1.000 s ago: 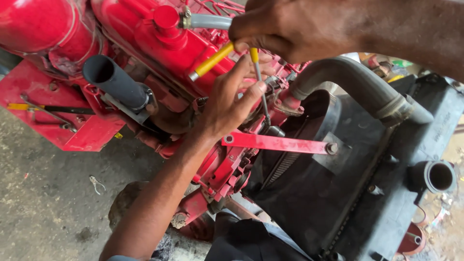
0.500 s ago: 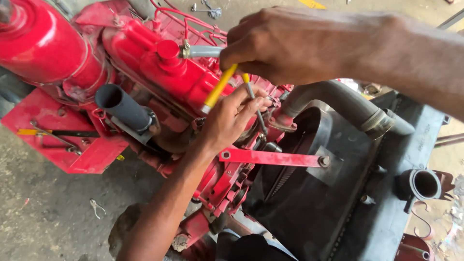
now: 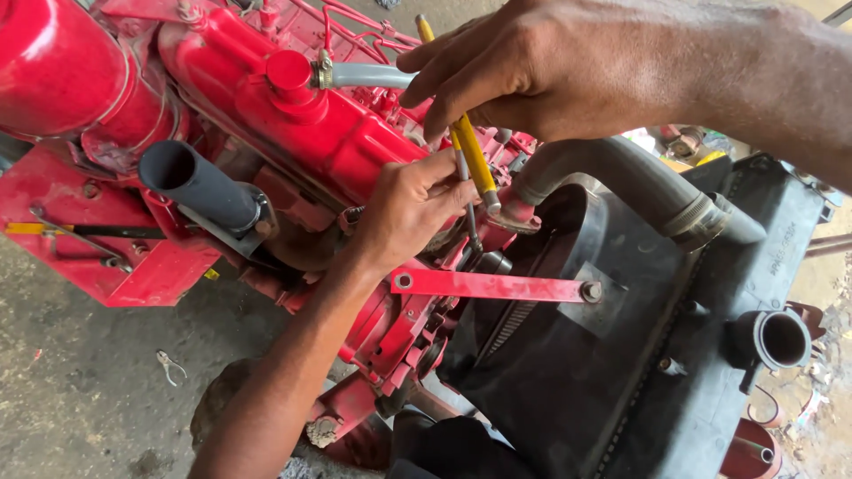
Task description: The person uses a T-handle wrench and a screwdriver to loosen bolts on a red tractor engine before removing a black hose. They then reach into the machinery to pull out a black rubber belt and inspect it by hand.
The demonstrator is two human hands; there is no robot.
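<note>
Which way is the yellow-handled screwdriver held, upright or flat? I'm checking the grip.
Roughly upright, tilted: the yellow-handled screwdriver runs steeply down from the right hand towards the left hand.

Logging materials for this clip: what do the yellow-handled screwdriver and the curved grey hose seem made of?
Yellow-handled screwdriver: glossy handle, probably plastic; thin grey shaft looks like steel. Curved grey hose: matte, dusty, smoothly bent, likely rubber, with a banded metal clamp around its end.

grey pipe | black radiator | red brace | floor pliers
</note>
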